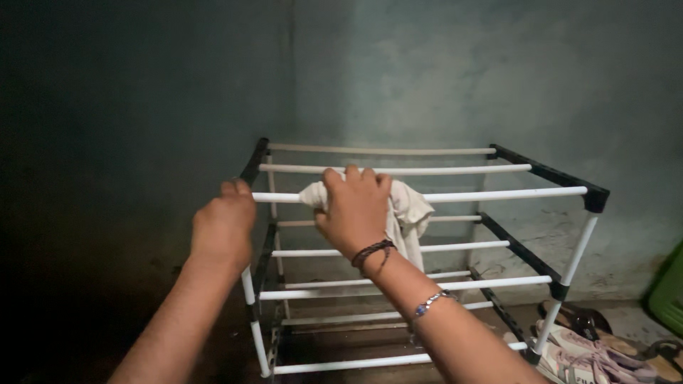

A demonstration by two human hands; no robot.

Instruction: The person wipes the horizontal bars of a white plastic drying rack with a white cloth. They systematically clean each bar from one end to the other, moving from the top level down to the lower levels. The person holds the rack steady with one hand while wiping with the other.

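A shoe rack point(498, 194) of white tubes and black side brackets stands against a dim blue-grey wall. My left hand point(223, 226) grips its front left corner at the top. My right hand point(354, 208) presses a white cloth point(408, 213) onto the front top tube, fingers curled over the cloth. Part of the cloth hangs down behind my wrist. Two bracelets sit on my right wrist and forearm.
Pale sneakers point(590, 355) and a dark sandal point(580, 318) lie on the floor to the right of the rack. A green object point(669, 291) shows at the right edge. The left side of the room is dark.
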